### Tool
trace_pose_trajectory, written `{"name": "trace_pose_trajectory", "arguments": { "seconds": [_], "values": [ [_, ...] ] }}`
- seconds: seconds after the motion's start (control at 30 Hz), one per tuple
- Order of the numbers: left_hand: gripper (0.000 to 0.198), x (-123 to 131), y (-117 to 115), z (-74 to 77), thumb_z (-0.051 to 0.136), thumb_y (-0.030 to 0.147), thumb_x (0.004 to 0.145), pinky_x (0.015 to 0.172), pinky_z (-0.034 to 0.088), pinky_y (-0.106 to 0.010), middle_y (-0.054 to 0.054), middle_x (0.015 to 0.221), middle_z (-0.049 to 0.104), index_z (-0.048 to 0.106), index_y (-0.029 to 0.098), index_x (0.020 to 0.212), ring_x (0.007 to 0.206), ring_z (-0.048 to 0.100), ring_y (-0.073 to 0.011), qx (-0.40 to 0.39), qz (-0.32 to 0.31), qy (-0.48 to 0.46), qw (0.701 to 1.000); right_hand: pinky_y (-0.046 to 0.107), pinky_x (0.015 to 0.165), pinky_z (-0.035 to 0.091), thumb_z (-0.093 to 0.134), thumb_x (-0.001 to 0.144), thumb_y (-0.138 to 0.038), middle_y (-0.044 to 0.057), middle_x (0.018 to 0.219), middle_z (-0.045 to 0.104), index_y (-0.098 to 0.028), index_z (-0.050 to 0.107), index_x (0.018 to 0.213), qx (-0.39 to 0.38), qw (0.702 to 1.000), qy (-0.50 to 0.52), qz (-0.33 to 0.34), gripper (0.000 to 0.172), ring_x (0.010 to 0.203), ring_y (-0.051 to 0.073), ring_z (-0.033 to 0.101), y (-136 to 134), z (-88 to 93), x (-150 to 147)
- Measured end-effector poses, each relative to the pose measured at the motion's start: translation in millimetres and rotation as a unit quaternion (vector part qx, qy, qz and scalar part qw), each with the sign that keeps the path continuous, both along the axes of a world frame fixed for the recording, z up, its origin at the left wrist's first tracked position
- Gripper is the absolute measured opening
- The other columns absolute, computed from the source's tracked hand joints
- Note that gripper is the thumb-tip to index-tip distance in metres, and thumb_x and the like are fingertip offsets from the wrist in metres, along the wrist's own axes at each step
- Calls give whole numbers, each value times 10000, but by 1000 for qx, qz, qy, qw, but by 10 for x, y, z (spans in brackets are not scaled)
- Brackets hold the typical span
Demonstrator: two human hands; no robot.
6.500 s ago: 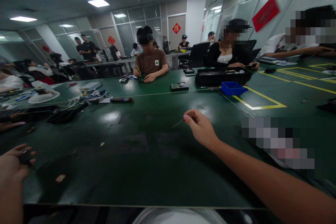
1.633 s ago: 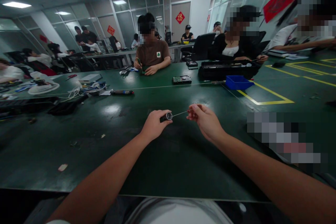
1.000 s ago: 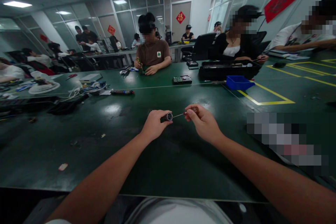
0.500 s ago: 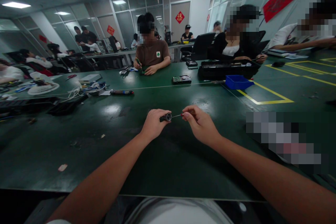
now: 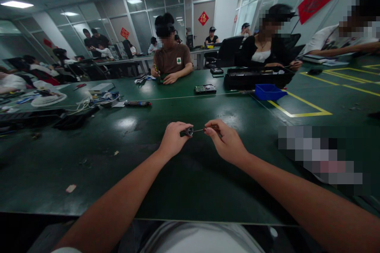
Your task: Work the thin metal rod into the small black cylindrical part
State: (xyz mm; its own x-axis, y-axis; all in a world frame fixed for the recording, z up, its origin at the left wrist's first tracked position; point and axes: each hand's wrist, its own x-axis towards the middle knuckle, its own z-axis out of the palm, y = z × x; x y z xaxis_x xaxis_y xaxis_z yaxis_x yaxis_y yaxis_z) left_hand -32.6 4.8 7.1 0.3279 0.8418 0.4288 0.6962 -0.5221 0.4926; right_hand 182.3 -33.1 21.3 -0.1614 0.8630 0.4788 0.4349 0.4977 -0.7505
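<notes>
Over the green table [image 5: 190,189], my left hand [image 5: 173,139] is closed around a small dark cylindrical part [image 5: 189,131], whose round metallic end faces me. My right hand [image 5: 227,140] grips a screwdriver [image 5: 206,129] by its reddish-brown handle, most of it covered by the fingers. The driver's thin shaft points left and reaches the cylindrical part. Whether its tip sits inside that part or only touches its side, I cannot tell.
A pen-shaped electric tool [image 5: 137,104] lies ahead on the left. Further off are a hard drive [image 5: 205,89], a blue bin [image 5: 269,92] and a long black housing [image 5: 257,78]. A co-worker [image 5: 173,57] sits opposite. A blurred-out object [image 5: 317,154] lies at right.
Both hands keep their holds and have barely moved. The screwdriver handle looks slightly turned in my right hand, and the view has shifted a little.
</notes>
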Motion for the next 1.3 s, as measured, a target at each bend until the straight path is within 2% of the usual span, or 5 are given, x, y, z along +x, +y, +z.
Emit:
{"name": "trace_pose_trajectory", "arguments": {
  "seconds": [0.17, 0.33, 0.7, 0.83, 1.3],
  "values": [
    [359, -3, -1, 0, 776, 165, 803, 972, 458, -445, -41, 1118, 737, 733, 267, 1145, 1076, 619, -254, -6, -1, 3, 1000, 375, 782, 549, 516, 980, -362, 47, 897, 723, -230, 597, 1047, -54, 996, 74, 3, 168, 847, 209, 708, 59, -36, 17],
    [386, -7, -3, 15, 784, 212, 809, 978, 452, -444, -45, 1152, 731, 714, 269, 1184, 1076, 619, -256, -9, 7, -4, 1000, 368, 788, 546, 531, 974, -376, 43, 891, 713, -221, 605, 1042, -59, 992, 109, 10, 185, 837, 196, 696, 82, -51, 29],
    [368, -17, 30, -31, 784, 164, 802, 969, 449, -436, -37, 1129, 738, 728, 260, 1153, 1074, 619, -247, 11, 0, 2, 1000, 378, 791, 556, 546, 951, -365, 49, 889, 717, -218, 611, 1027, -73, 990, 119, 16, 178, 822, 195, 696, 100, -69, 3],
    [384, -12, 20, -10, 791, 193, 804, 968, 451, -432, -37, 1135, 738, 720, 262, 1175, 1069, 622, -247, -3, 12, -2, 1000, 381, 781, 568, 544, 941, -378, 57, 912, 719, -219, 606, 1019, -91, 986, 140, 19, 187, 813, 196, 699, 107, -58, 1],
    [385, -11, 3, 18, 775, 256, 825, 941, 447, -422, -42, 1144, 730, 706, 267, 1204, 1048, 614, -251, -32, 19, 16, 999, 363, 736, 535, 535, 966, -404, 46, 860, 700, -210, 626, 1025, -57, 992, 108, -21, 222, 786, 194, 670, 98, -56, 55]
  ]
}}
